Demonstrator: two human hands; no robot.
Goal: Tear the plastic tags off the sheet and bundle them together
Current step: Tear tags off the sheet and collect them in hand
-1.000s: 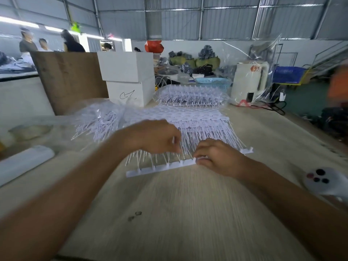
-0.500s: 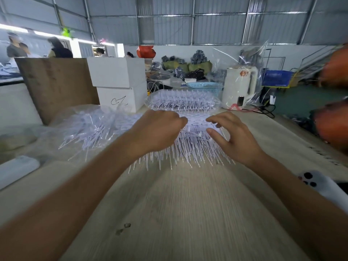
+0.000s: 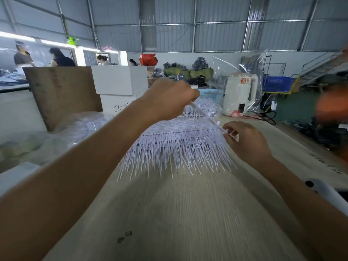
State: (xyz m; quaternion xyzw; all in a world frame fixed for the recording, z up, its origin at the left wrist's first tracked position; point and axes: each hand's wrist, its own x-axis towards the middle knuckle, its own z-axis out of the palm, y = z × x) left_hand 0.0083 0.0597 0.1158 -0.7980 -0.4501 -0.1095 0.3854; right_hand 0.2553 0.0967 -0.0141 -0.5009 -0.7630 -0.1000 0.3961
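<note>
Left hand (image 3: 169, 98) raised, fingers curled round upper end of thin white strip (image 3: 207, 117). Right hand (image 3: 246, 142) lower, pinching strip's other end at fingertips. Strip runs diagonal between hands, above tag sheet (image 3: 178, 146). Sheet lies on wooden table (image 3: 188, 213), spikes fanned toward camera. Loose tag pile (image 3: 88, 125) left; white kettle (image 3: 239, 95) behind.

A: What do the hands hold?
B: The left hand (image 3: 169, 98), raised, and the right hand (image 3: 244, 142), lower, each pinch an end of a thin white strip (image 3: 205, 115), slanting between them.

A: And beneath?
B: A fanned heap of white plastic tags (image 3: 175, 149) on the wooden worktop (image 3: 188, 213).
</note>
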